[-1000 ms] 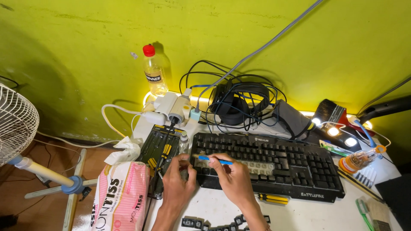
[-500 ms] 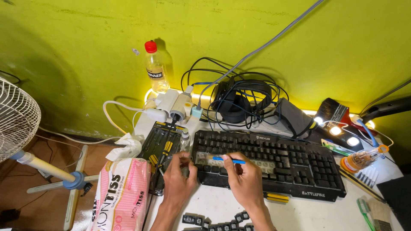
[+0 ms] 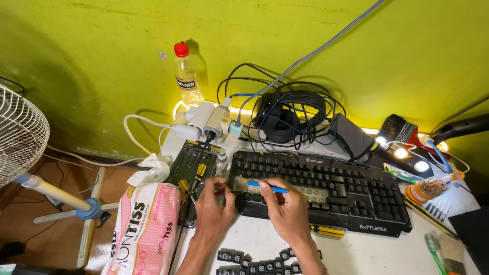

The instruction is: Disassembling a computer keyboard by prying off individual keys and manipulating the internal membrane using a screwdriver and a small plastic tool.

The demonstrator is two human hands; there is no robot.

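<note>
A black keyboard (image 3: 351, 191) lies on the white table, with a patch of keycaps removed near its left middle. My right hand (image 3: 288, 210) pinches a thin blue tool (image 3: 267, 186) whose tip rests over the bare patch. At the keyboard's left end, my left hand (image 3: 214, 206) has its fingers curled, touching the edge; whether it holds something small is unclear. Several loose black keycaps (image 3: 257, 260) lie on the table below my hands.
A screwdriver kit (image 3: 192, 170) and a pink tissue pack (image 3: 145, 229) sit left of the keyboard. Behind are a power strip (image 3: 206, 119), a plastic bottle (image 3: 187, 74), headphones with tangled cables (image 3: 285, 117) and small lamps (image 3: 402, 150). A fan (image 3: 20, 137) stands at left.
Both hands have shifted slightly right along the keyboard's left part, and the blue tool's tip has moved with them. The view has drifted a little.
</note>
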